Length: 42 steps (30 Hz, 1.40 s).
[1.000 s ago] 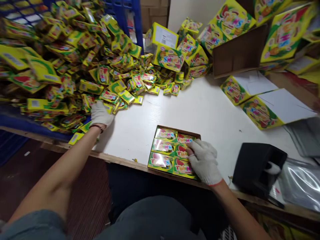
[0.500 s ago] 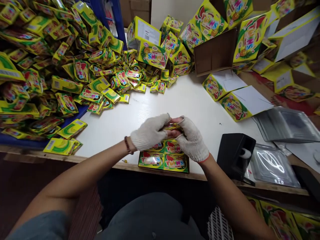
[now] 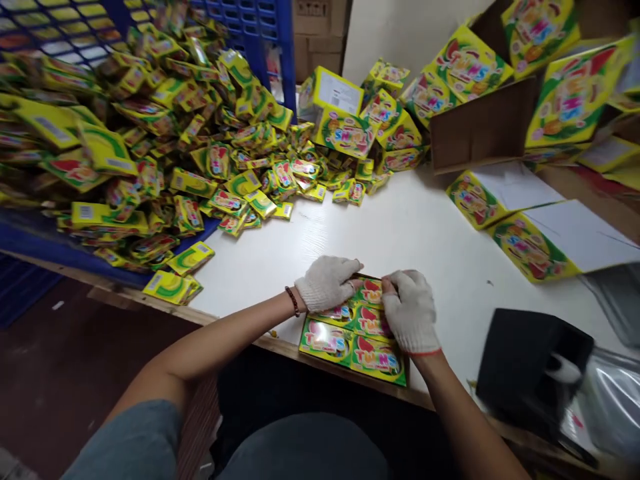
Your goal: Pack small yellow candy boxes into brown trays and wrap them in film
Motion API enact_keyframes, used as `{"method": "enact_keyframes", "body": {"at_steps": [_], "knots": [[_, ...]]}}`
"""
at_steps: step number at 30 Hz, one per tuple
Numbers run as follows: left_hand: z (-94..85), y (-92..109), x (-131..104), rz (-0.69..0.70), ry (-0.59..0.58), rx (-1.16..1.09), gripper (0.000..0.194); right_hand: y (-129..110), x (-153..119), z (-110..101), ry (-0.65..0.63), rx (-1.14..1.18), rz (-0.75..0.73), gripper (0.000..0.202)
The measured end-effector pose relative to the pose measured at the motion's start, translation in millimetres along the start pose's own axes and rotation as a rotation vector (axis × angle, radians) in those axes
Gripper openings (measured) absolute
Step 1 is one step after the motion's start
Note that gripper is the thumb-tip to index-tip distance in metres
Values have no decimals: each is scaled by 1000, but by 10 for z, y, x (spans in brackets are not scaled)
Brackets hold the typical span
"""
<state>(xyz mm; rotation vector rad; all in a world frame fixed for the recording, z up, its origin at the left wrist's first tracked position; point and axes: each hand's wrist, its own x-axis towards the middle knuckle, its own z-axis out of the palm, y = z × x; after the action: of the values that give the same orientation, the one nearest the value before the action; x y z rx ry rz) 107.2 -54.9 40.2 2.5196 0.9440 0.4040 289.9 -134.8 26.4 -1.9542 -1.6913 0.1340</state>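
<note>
Small yellow-green "TWINS" packs lie face up in neat rows in a shallow dark-edged tray at the table's front edge. My left hand, in a white fingerless glove, curls over the tray's far left corner. Its thumb rests on the packs and its fingers reach the far edge. Closed around the tray's right side is my right hand, gloved alike. The right thumb presses near the far right pack, while its other fingers are partly hidden outside the edge. Both hands cover some of the packs.
Loose packs are heaped at the left, spilling from a blue plastic crate onto the white table. Larger printed boxes stack at the back and right. A black tape dispenser stands at the right beside clear plastic covers.
My hands were together above the tray, with a pack between the fingers. They have now parted to its two sides, and more of the packs shows. The view has shifted left and up.
</note>
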Motion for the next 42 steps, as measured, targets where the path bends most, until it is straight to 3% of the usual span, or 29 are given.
{"method": "enact_keyframes", "body": {"at_steps": [2,4,6,7,8,10,12,14,20,24,27,29,31,33,35,38,40,42], "knots": [[-13,-123,12,-20,88,-28,34,-32,-89,7,-51,-172,-82,28],[-121,-392,36,-93,183,-11,37,-42,-190,19,-121,-351,-190,37],[-331,-786,37,-252,265,67,48,-47,-272,39,-179,-494,-262,49],[-464,-1008,19,-413,333,148,55,-49,-299,51,-199,-539,-277,54],[-603,-1231,-14,-582,377,221,61,-50,-316,64,-217,-566,-287,57],[-865,-1629,-124,-735,442,261,69,-47,-326,88,-241,-582,-298,61],[-1040,-1897,-274,-818,456,267,73,-36,-320,108,-229,-573,-305,62],[-1084,-2002,-424,-827,449,271,70,-20,-314,119,-191,-549,-315,62],[-699,-1697,-667,-656,401,269,61,13,-257,38,-141,-383,-325,51],[-554,-1556,-665,-544,466,215,21,-30,-140,-95,-79,-195,-299,41],[-548,-1417,-586,-464,506,174,10,-155,-67,-153,-21,91,-320,42],[-523,-1179,-532,-338,505,142,5,-301,-33,-162,-32,314,-251,49],[-464,-831,-509,-138,457,93,11,-472,4,-166,-98,563,-113,58],[-398,-480,-533,62,362,37,17,-618,44,-178,-234,756,13,61],[-358,-266,-609,191,276,20,23,-692,58,-197,-395,782,57,52],[-370,-380,-810,170,252,77,61,-660,-42,-206,-464,618,31,35],[-390,-688,-980,-8,261,135,95,-602,-191,-177,-392,554,-19,29],[-388,-1038,-1147,-228,244,177,107,-579,-363,-125,-333,540,-102,25]]}}
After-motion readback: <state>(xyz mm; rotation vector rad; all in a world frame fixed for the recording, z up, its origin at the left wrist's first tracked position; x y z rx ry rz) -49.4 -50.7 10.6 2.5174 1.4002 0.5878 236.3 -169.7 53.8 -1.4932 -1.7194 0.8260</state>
